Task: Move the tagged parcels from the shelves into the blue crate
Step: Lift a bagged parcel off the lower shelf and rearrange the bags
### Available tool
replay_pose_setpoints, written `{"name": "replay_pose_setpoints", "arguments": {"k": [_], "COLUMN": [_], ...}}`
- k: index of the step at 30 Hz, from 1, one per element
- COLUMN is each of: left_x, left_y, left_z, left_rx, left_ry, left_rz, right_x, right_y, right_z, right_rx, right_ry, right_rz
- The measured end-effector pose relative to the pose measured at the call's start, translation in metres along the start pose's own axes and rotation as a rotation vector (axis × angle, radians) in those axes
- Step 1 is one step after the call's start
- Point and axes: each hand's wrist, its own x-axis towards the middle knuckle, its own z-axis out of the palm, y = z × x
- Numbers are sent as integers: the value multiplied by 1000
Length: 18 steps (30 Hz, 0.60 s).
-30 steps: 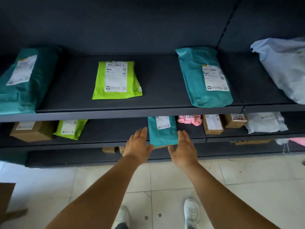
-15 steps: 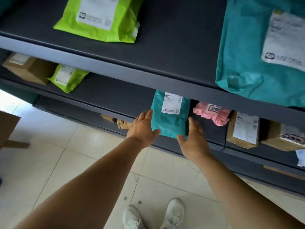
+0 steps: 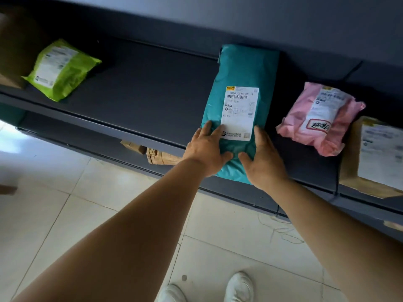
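You are at the pick-up step: both of your hands have landed on the near end of the teal mailer bag [image 3: 239, 83], which lies flat on the dark shelf [image 3: 141, 94] with its near edge overhanging the shelf lip. Your left hand [image 3: 207, 149] rests on the bag's left side, fingers nearly straight and spread, fingertips touching the corner of the white shipping label [image 3: 239, 112]. Your right hand [image 3: 262, 159] sits on the bag's right side, fingers likewise extended, thumb angled in toward your left thumb. Neither hand has closed round the bag yet; both lie flat on it. Next, I judge, you need to draw the bag toward you off the lip and get your fingers under the overhanging edge so that it is truly held. A pink padded parcel [image 3: 320, 118] lies just beyond your right hand, a lime green mailer [image 3: 61, 70] well off past your left. The blue crate is not in view, so you will have to turn to find it.
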Motion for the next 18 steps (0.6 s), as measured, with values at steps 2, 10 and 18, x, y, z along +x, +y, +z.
{"name": "replay_pose_setpoints", "arguments": {"k": [2,10,18], "left_x": [-7,-10,24], "left_y": [-6,-11,28], "left_z": [4,-3,-21], "left_rx": [-7,1,52], "left_ry": [13,-9,171], "left_rz": [3,-35,-13], "right_x": [-7,-5,11], "right_y": [-1,-11,-13], "right_z": [8,11,-23], "right_rx": [14,-27,-123], "right_ry": [16,-33,68], "right_rz": [-42,-27,-21]}}
